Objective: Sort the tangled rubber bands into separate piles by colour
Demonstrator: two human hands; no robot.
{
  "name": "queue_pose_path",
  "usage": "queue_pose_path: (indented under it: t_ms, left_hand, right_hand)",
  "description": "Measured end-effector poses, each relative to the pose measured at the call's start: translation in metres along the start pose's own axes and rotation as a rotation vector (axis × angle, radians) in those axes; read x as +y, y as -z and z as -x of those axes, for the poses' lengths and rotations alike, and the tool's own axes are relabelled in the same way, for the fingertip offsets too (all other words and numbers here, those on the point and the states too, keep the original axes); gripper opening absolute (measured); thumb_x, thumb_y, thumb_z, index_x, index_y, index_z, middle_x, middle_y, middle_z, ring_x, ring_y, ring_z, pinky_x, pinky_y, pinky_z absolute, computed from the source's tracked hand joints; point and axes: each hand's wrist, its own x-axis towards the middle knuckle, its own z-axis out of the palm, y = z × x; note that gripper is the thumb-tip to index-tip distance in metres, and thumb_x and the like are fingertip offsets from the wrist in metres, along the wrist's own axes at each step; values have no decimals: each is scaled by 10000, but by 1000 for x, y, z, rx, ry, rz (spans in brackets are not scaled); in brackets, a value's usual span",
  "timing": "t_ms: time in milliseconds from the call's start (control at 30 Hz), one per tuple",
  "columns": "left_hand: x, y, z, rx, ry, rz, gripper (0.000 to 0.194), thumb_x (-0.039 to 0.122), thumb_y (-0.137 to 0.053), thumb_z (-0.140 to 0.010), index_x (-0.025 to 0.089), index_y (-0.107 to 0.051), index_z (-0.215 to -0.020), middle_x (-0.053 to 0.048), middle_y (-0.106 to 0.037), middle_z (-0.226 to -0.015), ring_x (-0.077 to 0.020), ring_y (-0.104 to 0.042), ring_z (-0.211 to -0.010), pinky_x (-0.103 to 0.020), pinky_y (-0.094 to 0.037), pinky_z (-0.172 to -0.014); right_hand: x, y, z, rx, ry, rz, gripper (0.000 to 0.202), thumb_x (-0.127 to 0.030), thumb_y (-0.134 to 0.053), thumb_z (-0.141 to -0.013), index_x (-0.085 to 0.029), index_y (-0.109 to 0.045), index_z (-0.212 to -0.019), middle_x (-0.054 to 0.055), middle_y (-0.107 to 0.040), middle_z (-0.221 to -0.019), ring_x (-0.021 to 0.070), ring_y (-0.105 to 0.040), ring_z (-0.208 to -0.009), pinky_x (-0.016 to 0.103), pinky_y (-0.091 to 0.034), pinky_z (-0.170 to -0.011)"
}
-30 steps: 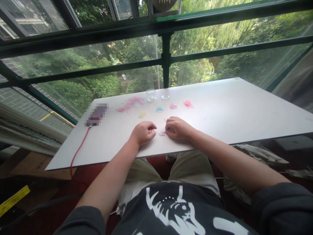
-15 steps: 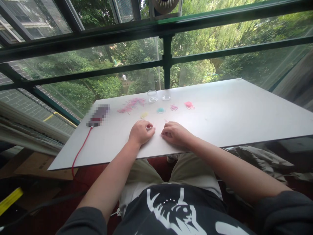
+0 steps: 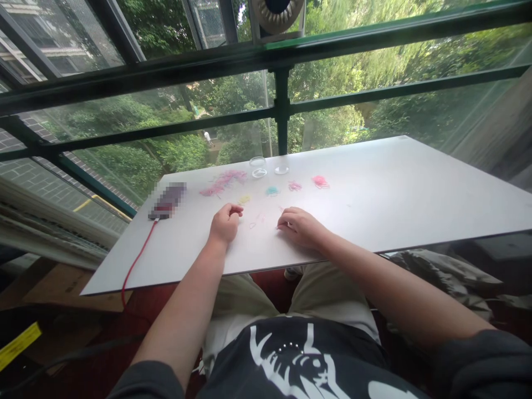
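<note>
Low over the white table, my left hand has its fingers curled in; whether anything is in them is hidden. My right hand rests on the tabletop with its fingertips pinched together, and what they hold is too small to make out. A few thin pinkish loops lie between the two hands. Just beyond my left hand is a small yellow pile of similar tiny pieces. Further back sit a teal pile, a pink-purple pile and a bright pink pile.
A larger spread of pink and purple pieces lies at the back left. Near the window edge stand a clear round container and a clear shallow dish or lid. A blurred-out device with a red cable lies on the left.
My left hand has moved left, away from my right hand, exposing the thin loops on the table between them. My right hand has stayed nearly in place. The view has tilted slightly.
</note>
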Motion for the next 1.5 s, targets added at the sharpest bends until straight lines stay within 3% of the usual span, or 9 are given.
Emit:
queue_pose_path:
  t_ms: [300,467,667,867,1100,1200,1300,1367,1500]
  left_hand:
    - [9,1,5,-138,-30,-142,246,224,-444,-710,199,-635,-863,-15,-679,-787,-173,-613,-761,-292,-444,-715]
    - [13,2,6,-158,-57,-206,223,256,-469,-729,205,-640,-863,-13,-677,-786,-176,-613,-733,-291,-444,-690]
    - [13,1,8,-153,-81,-223,207,244,-473,-734,206,-637,-855,-11,-666,-781,-171,-600,-726,-288,-438,-681]
    - [13,1,8,-169,-77,-216,214,241,-473,-735,204,-638,-867,-5,-656,-768,-160,-588,-700,-283,-434,-674]
    - [16,2,10,-179,-89,-228,232,241,-461,-744,199,-634,-892,-11,-641,-759,-157,-578,-680,-285,-442,-665]
    - [18,6,15,-206,-112,-221,269,256,-498,-727,188,-630,-952,-27,-646,-818,-161,-583,-718,-289,-464,-706]
    - [18,12,20,-237,-143,-203,337,306,-562,-703,188,-626,-1012,-51,-647,-950,-181,-594,-840,-301,-475,-796]
    - [18,16,22,-262,-150,-210,344,343,-577,-706,199,-634,-1013,-52,-649,-970,-188,-595,-864,-304,-475,-808]
    - [19,17,18,-299,-119,-246,288,369,-562,-736,226,-655,-968,-23,-669,-859,-168,-595,-744,-286,-471,-714]
  right_hand:
    - [14,10,-2,191,-287,-270,149,-272,-568,-811,-161,-645,-748,23,-645,-685,119,-539,-605,240,-423,-598]
    - [45,26,-20,225,-562,-17,226,-324,-537,-811,-165,-697,-815,45,-700,-766,143,-602,-667,242,-445,-630]
    - [83,37,-62,175,-687,135,232,-263,-521,-793,-162,-726,-836,92,-715,-829,173,-623,-726,254,-420,-641]
    - [93,41,-74,38,-692,221,229,-267,-536,-778,-162,-738,-765,109,-709,-775,181,-610,-699,249,-378,-601]
    - [91,79,-68,29,-656,219,393,-295,-363,-878,-133,-702,-992,81,-682,-719,150,-559,-595,245,-354,-553]
    - [83,87,-57,-18,-638,184,363,-304,-410,-854,-118,-710,-939,65,-664,-669,134,-525,-540,241,-346,-517]
    - [68,79,-40,-164,-536,102,202,-311,-587,-744,-167,-722,-790,25,-675,-705,121,-549,-599,217,-374,-551]
    - [56,67,-30,-285,-416,43,204,-314,-615,-721,-182,-716,-838,15,-677,-741,118,-551,-615,214,-383,-557]
    - [43,44,-22,-240,-391,113,181,-291,-598,-736,-187,-690,-852,10,-658,-729,119,-542,-612,224,-378,-566]
